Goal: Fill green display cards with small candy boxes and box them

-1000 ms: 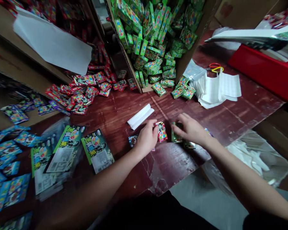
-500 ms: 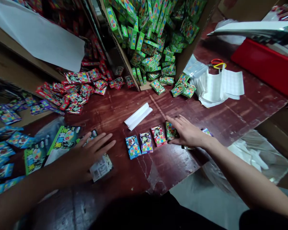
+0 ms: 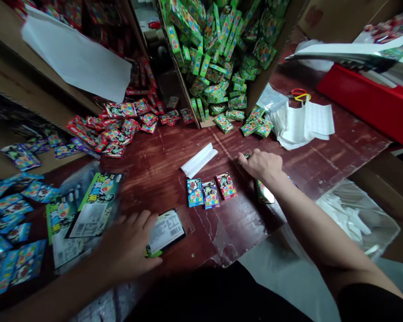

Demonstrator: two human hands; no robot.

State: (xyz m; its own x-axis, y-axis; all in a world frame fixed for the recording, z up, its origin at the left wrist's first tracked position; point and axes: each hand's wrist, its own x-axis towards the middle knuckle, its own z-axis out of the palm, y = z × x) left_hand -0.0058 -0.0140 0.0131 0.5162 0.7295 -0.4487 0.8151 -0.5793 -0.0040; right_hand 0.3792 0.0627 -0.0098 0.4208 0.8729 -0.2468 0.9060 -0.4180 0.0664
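My left hand (image 3: 130, 246) lies on a flat green printed bag (image 3: 165, 231) with a white barcode label, fingers pressed on its left edge. A little further out, three small candy boxes stand in a row on the dark red table (image 3: 161, 165): a blue box (image 3: 195, 192), a purple box (image 3: 210, 194) and a red box (image 3: 226, 185). My right hand (image 3: 262, 164) is curled beyond them, closed on a small green box (image 3: 247, 156) that barely shows. Another green packet (image 3: 264, 192) lies under my right wrist.
A cardboard carton (image 3: 255, 85) full of green boxes stands at the back. Red boxes (image 3: 120, 125) spill at back left and blue ones (image 3: 10, 214) at far left. Also here: a white folded paper (image 3: 199, 161), label sheets (image 3: 305, 123), scissors (image 3: 299, 94), more green bags (image 3: 87, 210).
My left hand slid the green bag right, towards the table's near edge. My right hand lifted the green box out of the row and closed on it.
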